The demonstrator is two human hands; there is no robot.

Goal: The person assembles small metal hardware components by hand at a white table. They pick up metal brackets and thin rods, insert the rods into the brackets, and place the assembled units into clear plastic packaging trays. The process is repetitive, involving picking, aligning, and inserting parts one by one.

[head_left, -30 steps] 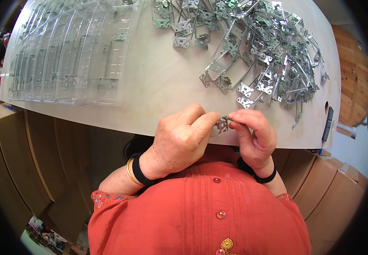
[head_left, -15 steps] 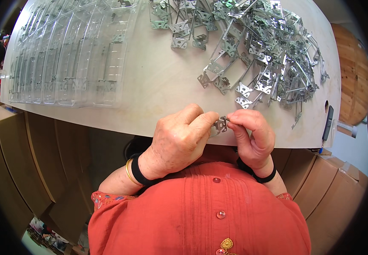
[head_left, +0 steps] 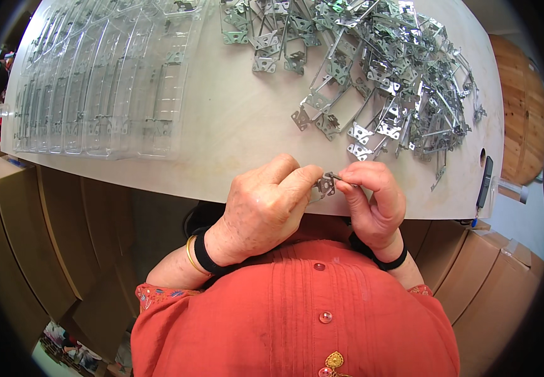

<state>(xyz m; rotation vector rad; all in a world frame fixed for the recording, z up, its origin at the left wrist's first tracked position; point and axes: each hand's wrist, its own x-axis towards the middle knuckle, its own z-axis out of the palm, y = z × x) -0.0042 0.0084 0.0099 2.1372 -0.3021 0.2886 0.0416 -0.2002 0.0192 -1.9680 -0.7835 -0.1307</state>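
Observation:
Near the table's front edge, my left hand (head_left: 266, 204) is closed on a small silver metal bracket (head_left: 326, 185) with punched holes. Most of that bracket is hidden behind my fingers; its plate end sticks out to the right. Thumb and forefinger of my right hand (head_left: 377, 200) pinch a thin dark metal pin or rod (head_left: 345, 180), which meets the bracket's right side. Whether the rod is joined to the bracket is too small to tell. Beyond my hands lies a large heap of similar metal brackets (head_left: 404, 81) with long rods.
Clear plastic trays (head_left: 137, 141) with long compartments, metal pieces showing in them, cover the table's left side. A black box cutter (head_left: 485, 182) lies at the right edge. Cardboard boxes (head_left: 33, 220) stand below on the left, more boxes (head_left: 482, 270) on the right.
My right fingers have shifted slightly to the right, and more of the thin rod shows between them and the bracket. My left hand has stayed nearly still.

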